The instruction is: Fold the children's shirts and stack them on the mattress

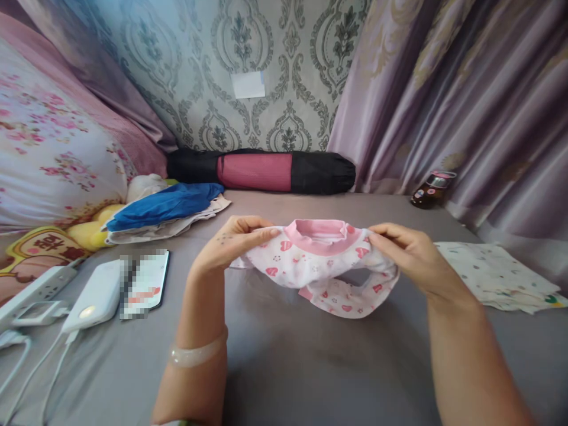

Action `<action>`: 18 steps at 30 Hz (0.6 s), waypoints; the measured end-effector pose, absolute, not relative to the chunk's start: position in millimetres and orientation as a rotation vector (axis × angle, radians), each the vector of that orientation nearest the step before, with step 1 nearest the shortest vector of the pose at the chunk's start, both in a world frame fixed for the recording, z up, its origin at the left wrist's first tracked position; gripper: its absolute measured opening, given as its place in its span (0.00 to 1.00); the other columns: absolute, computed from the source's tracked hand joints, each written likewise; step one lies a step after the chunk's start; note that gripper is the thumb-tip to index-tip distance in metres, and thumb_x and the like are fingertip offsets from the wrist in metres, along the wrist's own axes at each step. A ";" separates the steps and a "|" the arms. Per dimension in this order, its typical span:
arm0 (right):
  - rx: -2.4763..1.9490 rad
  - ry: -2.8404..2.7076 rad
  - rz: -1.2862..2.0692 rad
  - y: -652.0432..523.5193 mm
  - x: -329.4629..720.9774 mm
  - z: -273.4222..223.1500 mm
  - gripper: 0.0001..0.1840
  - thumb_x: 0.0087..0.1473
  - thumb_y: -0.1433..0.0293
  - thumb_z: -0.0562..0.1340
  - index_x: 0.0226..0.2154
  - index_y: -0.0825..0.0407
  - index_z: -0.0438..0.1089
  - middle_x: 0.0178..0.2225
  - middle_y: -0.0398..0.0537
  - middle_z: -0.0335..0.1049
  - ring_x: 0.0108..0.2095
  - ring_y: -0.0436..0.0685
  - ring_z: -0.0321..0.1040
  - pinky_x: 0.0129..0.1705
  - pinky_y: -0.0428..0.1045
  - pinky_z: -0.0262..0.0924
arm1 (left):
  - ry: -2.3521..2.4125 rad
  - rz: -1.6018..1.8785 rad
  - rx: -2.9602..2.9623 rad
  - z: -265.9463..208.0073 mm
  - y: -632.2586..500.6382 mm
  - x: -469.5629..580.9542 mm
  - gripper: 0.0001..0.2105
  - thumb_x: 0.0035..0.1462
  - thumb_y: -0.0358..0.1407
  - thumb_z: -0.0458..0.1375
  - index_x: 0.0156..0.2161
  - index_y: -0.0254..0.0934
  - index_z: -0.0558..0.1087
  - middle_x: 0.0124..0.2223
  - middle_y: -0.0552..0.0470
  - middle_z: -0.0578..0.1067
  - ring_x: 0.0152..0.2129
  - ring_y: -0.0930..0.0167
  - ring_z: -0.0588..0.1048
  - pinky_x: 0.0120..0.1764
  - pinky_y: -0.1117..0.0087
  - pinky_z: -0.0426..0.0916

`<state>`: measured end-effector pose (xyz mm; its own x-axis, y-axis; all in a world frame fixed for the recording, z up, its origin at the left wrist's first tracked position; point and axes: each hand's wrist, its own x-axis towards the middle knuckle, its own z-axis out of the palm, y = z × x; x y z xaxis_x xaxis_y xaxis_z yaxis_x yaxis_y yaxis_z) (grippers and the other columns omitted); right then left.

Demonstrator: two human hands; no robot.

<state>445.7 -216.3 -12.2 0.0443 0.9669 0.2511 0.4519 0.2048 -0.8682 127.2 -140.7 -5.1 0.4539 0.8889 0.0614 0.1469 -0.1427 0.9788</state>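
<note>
A small white baby shirt (310,269) with pink hearts and a pink neckband hangs between my hands over the grey bed sheet. My left hand (239,239) pinches its left shoulder between thumb and fingers. At the opposite shoulder, my right hand (402,248) grips the cloth in the same way. The neck opening faces up, and the lower part of the garment curls round towards the right. A pale bangle (199,354) circles my left wrist.
Left lie a phone (146,281), a white power bank (95,296) with cables, a power strip (39,290) and folded blue clothing (164,206). A rolled mat bag (255,171) lies along the wall. Right are a bottle (430,190) and folded white cloth (497,272).
</note>
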 end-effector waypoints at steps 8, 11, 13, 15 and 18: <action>-1.603 -1.692 0.426 -191.4 431.8 -43.3 0.16 0.56 0.65 0.56 0.43 0.49 0.75 0.44 0.48 0.76 0.45 0.59 0.72 0.48 0.53 0.64 | 1.086 0.786 1.711 -26.0 -123.1 139.2 0.13 0.51 0.44 0.60 0.34 0.35 0.78 0.30 0.52 0.76 0.26 0.72 0.71 0.26 0.75 0.62; -1.630 -1.709 0.469 -194.0 426.8 -39.2 0.16 0.56 0.61 0.58 0.41 0.50 0.76 0.43 0.49 0.77 0.46 0.61 0.72 0.48 0.53 0.63 | 1.038 0.731 1.726 -26.4 -125.1 132.3 0.15 0.50 0.45 0.61 0.37 0.35 0.77 0.32 0.51 0.76 0.28 0.71 0.72 0.28 0.74 0.64; -1.639 -1.721 0.561 -196.7 425.9 -35.2 0.17 0.54 0.58 0.60 0.40 0.50 0.76 0.42 0.49 0.77 0.45 0.61 0.72 0.46 0.52 0.64 | 1.016 0.693 1.742 -24.6 -128.2 126.0 0.16 0.49 0.45 0.62 0.38 0.35 0.77 0.33 0.51 0.76 0.28 0.70 0.72 0.28 0.74 0.65; -1.643 -1.726 0.665 -199.1 426.7 -31.3 0.17 0.52 0.57 0.62 0.39 0.50 0.77 0.40 0.48 0.78 0.42 0.60 0.73 0.42 0.50 0.65 | 1.016 0.658 1.782 -21.4 -131.7 119.3 0.16 0.49 0.45 0.62 0.38 0.35 0.77 0.32 0.51 0.76 0.27 0.71 0.72 0.28 0.74 0.64; -1.647 -1.723 0.709 -201.8 427.5 -23.5 0.16 0.50 0.57 0.63 0.36 0.52 0.76 0.36 0.47 0.77 0.37 0.58 0.73 0.37 0.48 0.64 | 1.053 0.652 1.895 -14.1 -135.0 110.4 0.15 0.50 0.46 0.60 0.35 0.35 0.77 0.29 0.52 0.75 0.25 0.72 0.71 0.26 0.75 0.62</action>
